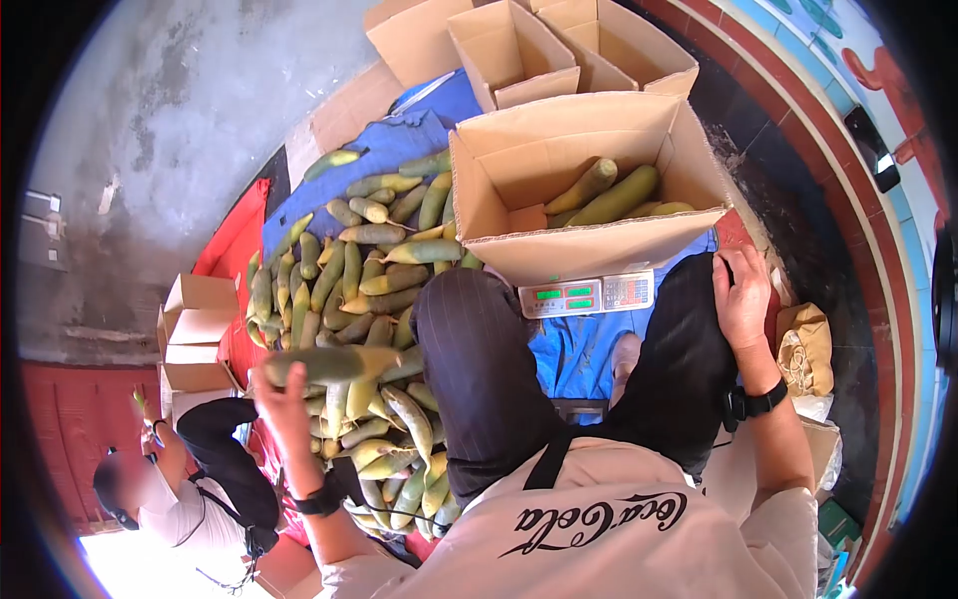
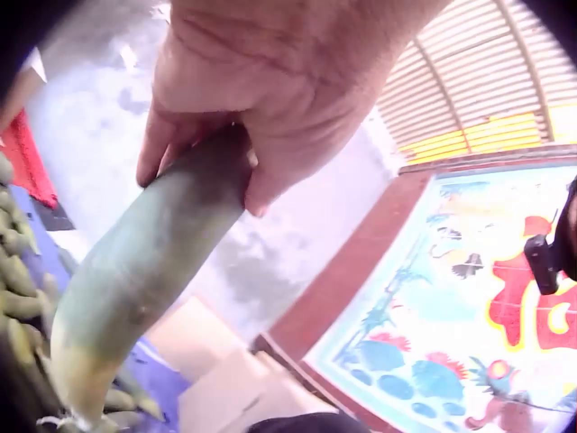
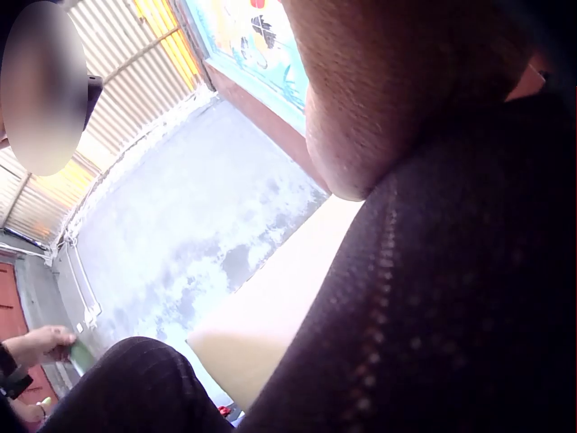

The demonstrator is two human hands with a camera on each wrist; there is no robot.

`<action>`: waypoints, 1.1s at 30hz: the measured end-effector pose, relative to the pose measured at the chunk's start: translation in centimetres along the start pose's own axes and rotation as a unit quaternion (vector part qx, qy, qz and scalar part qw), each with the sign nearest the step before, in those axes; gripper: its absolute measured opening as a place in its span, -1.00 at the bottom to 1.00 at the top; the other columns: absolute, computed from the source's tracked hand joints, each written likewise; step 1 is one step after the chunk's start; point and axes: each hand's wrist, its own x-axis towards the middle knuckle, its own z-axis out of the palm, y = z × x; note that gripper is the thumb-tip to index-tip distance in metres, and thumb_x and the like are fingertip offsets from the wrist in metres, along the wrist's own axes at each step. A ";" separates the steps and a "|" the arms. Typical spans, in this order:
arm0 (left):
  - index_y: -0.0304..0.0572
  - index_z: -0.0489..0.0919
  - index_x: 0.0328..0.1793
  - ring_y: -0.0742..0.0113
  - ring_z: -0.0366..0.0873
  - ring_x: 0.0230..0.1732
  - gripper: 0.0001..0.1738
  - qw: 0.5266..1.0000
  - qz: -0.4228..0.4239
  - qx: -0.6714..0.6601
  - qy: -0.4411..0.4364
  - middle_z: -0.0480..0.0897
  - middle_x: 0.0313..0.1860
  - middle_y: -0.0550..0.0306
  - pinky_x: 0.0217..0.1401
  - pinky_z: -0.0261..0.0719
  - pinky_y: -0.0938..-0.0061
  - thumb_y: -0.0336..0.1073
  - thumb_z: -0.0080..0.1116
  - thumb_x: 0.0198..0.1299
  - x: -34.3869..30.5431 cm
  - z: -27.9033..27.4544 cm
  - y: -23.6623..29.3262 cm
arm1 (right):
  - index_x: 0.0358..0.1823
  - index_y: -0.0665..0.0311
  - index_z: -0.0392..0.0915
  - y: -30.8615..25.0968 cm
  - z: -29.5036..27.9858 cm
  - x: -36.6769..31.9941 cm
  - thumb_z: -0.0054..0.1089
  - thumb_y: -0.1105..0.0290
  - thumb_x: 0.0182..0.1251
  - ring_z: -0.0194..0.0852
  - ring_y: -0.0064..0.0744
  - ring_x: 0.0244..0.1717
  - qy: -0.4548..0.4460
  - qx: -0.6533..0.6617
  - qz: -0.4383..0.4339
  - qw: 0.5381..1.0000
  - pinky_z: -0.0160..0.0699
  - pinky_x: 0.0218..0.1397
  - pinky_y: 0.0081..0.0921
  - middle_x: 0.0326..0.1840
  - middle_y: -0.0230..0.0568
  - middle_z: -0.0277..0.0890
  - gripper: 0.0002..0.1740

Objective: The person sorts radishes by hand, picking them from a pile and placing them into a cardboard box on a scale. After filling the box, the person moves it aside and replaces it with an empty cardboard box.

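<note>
My left hand (image 1: 285, 404) grips one end of a long green radish (image 1: 339, 365), held out over the radish pile (image 1: 354, 270) at my left. In the left wrist view the fingers and thumb wrap its darker end, while the pale, root-tipped end (image 2: 83, 370) points down and away. My right hand (image 1: 743, 295) rests on my right knee with relaxed fingers and holds nothing. Before me an open cardboard box (image 1: 589, 240) with several radishes (image 1: 619, 197) inside sits on a digital scale (image 1: 587, 296), whose green display is lit.
More open cardboard boxes (image 1: 514, 55) stand behind the scale. Blue cloth (image 1: 379, 140) and red cloth (image 1: 225, 240) lie under and around the pile. Another person (image 1: 210, 479) sits at the far left beside cartons (image 1: 195, 319). A brown sack (image 1: 804, 349) is at my right.
</note>
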 end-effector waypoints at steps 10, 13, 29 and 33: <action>-0.29 0.42 0.21 0.33 0.50 0.10 -0.60 0.958 0.181 -0.218 -0.040 0.58 0.09 0.02 0.19 0.47 0.48 -0.46 0.13 0.23 7.8 5.5 21.6 | -0.38 0.32 0.54 0.5 -0.4 -0.6 0.24 0.54 0.08 0.48 -0.07 -0.23 0.033 0.046 0.016 0.998 0.46 -0.07 -0.26 -0.30 -0.16 0.52 -0.92; -0.19 0.45 0.14 0.40 0.52 -0.01 -0.57 0.929 0.272 -0.169 -0.185 0.60 -0.06 0.12 0.09 0.50 0.50 -0.52 0.24 0.12 8.0 11.6 26.3 | -0.38 0.31 0.53 0.7 -0.7 -0.9 0.24 0.54 0.07 0.47 -0.07 -0.24 0.040 0.053 0.023 0.998 0.45 -0.08 -0.26 -0.30 -0.16 0.52 -0.92; -0.09 0.41 0.33 -0.13 0.52 0.11 -0.47 0.798 0.407 0.063 -0.439 0.57 0.10 -0.23 0.19 0.47 0.21 -0.28 0.16 0.20 4.9 30.0 32.0 | -0.37 0.32 0.53 1.4 -0.6 -0.8 0.22 0.54 0.08 0.47 -0.06 -0.24 0.037 0.091 0.032 0.995 0.46 -0.11 -0.27 -0.29 -0.15 0.52 -0.92; -0.23 0.48 0.22 0.11 0.58 0.08 -0.60 0.827 0.401 -0.033 -0.393 0.63 0.04 -0.10 0.18 0.48 0.34 -0.26 0.08 0.29 7.8 23.4 29.8 | -0.37 0.34 0.54 1.2 -0.7 -0.8 0.20 0.58 0.08 0.48 -0.06 -0.22 0.032 0.092 0.028 0.995 0.47 -0.09 -0.26 -0.29 -0.11 0.53 -0.93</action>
